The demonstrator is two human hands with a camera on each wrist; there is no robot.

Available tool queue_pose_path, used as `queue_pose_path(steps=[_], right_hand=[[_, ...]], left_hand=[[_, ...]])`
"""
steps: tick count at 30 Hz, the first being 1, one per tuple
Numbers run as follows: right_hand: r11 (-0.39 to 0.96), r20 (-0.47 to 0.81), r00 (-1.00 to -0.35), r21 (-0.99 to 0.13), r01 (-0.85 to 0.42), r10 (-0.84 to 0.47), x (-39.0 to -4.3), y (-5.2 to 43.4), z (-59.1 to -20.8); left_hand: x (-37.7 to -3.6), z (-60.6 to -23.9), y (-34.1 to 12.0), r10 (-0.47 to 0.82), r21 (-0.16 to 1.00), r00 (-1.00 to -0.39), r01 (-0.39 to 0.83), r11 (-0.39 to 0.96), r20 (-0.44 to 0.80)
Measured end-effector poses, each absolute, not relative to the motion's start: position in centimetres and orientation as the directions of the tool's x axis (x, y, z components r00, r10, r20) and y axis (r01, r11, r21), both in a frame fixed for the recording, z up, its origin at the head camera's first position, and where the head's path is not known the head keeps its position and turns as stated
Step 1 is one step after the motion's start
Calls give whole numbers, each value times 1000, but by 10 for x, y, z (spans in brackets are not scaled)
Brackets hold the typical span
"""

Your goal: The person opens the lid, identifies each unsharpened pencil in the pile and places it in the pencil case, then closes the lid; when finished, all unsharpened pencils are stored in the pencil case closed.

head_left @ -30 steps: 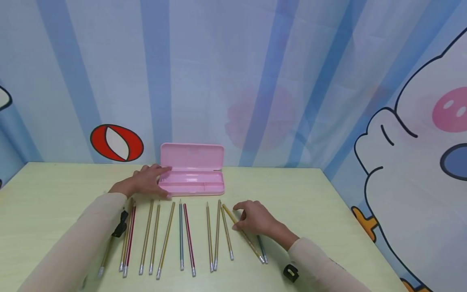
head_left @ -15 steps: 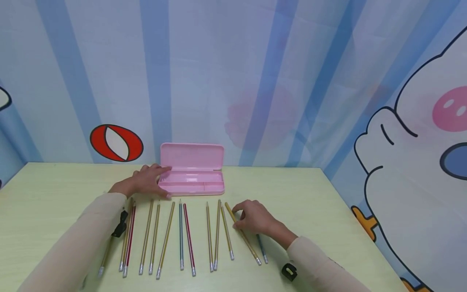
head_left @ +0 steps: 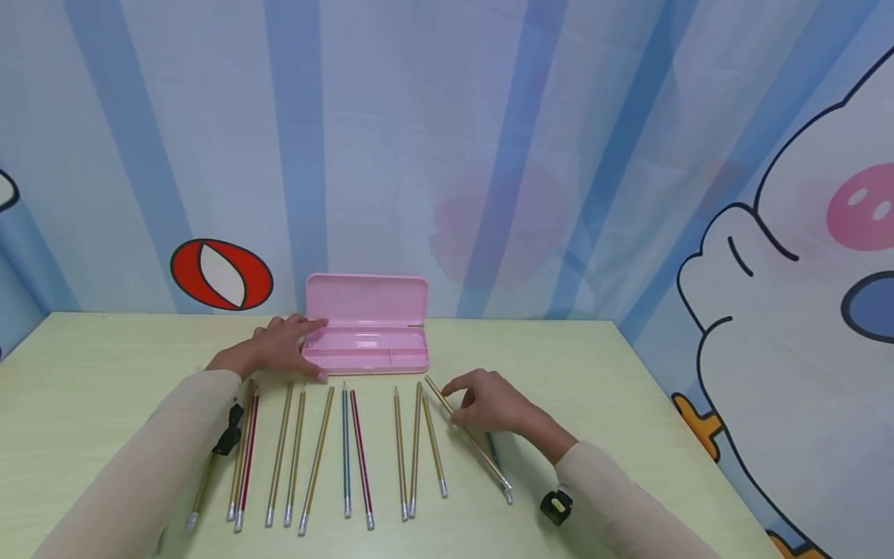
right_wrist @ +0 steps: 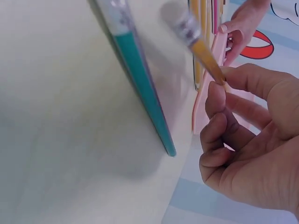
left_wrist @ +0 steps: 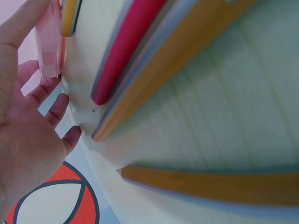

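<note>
My right hand (head_left: 492, 404) pinches a yellow pencil (head_left: 480, 449) between thumb and forefinger. In the right wrist view its white eraser end hangs above the table, and the other fingers are curled in. Below it lies a teal pencil (right_wrist: 145, 88), partly covered by the yellow one in the head view. My left hand (head_left: 279, 349) rests at the left end of an open pink pencil case (head_left: 366, 299), thumb at the front corner and forefinger near the hinge. The left wrist view shows those fingers (left_wrist: 57, 109) spread and extended beside the case. The case's tray holds no pencils.
A row of loose pencils lies in front of the case: several yellow ones (head_left: 320, 450), red ones (head_left: 362, 458) and a blue one (head_left: 346, 458). Some at the left lie under my left forearm. A printed curtain (head_left: 391, 155) hangs behind the table's back edge.
The yellow pencil first shifted a little right, then rose from the table and now crosses over the teal pencil. My right hand went up slightly with it. The left hand stayed at the case.
</note>
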State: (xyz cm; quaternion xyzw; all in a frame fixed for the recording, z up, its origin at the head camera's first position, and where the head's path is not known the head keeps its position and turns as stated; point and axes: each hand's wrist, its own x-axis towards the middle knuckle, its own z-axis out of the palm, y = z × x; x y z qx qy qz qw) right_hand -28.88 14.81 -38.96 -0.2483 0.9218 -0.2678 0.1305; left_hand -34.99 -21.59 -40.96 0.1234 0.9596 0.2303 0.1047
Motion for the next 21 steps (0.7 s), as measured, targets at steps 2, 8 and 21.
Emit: queue_pose_path(steps=[2,8,21], right_hand=[[722,-108,-829,-561,-405,-548,-291,148,-387],[647,-123,-745,-601,-470,-656,-300,149,-377],[536,-115,-613,-626,-567,-782,-325,140,-370]], left_hand=[[-350,-410,-217,288,466,-948,194,864,-139],[-351,-411,-218,296,454,-946,207,866,-132],[-349,-407,-216,295,467,-946,201,861,-138]])
